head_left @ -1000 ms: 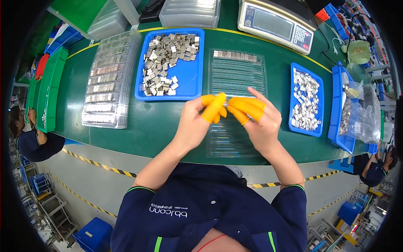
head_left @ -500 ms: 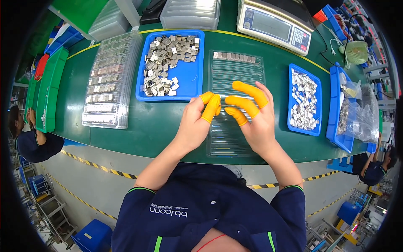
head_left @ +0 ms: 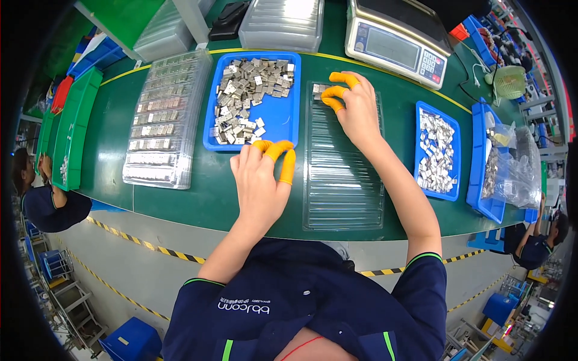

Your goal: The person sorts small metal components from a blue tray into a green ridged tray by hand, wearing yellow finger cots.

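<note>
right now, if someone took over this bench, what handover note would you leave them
Left hand: empty, orange finger cots, at the near edge of the blue tray of loose metal pieces.
Right hand: fingertips at the far end of the clear ribbed tray, where a few pieces sit.
Done: only the far row started; a filled clear tray lies left.
Left: nearly all rows empty.

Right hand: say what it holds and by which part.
It cannot be told. The right hand has its orange-capped fingertips down at the far end of the clear ribbed tray, by small metal pieces; any pinch is hidden.
</note>
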Demonstrator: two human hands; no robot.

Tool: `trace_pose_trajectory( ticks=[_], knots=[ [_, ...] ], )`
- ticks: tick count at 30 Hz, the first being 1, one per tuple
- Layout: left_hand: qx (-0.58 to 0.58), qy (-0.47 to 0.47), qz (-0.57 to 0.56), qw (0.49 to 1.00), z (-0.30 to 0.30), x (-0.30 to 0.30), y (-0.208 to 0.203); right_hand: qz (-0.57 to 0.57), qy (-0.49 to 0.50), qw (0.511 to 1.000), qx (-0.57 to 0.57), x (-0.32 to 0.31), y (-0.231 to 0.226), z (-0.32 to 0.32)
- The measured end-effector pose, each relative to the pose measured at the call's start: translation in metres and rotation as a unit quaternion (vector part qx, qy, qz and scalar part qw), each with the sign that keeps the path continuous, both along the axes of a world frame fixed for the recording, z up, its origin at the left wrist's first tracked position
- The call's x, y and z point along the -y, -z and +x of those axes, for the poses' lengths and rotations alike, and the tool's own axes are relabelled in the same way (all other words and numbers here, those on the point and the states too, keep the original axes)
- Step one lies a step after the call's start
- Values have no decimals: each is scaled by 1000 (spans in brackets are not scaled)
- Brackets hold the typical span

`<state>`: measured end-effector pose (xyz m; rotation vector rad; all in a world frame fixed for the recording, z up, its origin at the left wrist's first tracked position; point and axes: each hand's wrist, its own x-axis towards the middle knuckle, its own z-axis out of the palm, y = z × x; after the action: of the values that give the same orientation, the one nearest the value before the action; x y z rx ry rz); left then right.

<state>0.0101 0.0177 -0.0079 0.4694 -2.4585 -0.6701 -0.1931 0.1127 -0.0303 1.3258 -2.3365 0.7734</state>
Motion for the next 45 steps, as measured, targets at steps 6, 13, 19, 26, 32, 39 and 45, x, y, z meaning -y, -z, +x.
trace_pose_trajectory(
  ticks=[6, 13, 19, 26, 32, 39, 45],
  knots=[
    [15, -97, -30, 995, 9, 26, 4, 111, 1, 991, -78, 2, -5, 8],
    [85, -69, -64, 992, 3, 72, -10, 57, 73, 996, 9, -57, -42, 3],
    [95, 7, -136, 986, 5, 76, 0, 197, 377, 894, 142, -165, -58, 19],
    [56, -65, -66, 994, 3, 87, 15, 115, 255, 956, 85, -130, -51, 25],
    [-30, -92, 82, 992, 13, 77, 27, 55, -271, 961, 23, 37, -44, 58],
    [-79, -84, 199, 973, 14, 84, 37, 112, -373, 918, 79, 115, -7, 63],
    [-71, -104, 192, 973, 18, 84, 30, 122, -294, 948, 22, 108, -10, 35]
  ],
)
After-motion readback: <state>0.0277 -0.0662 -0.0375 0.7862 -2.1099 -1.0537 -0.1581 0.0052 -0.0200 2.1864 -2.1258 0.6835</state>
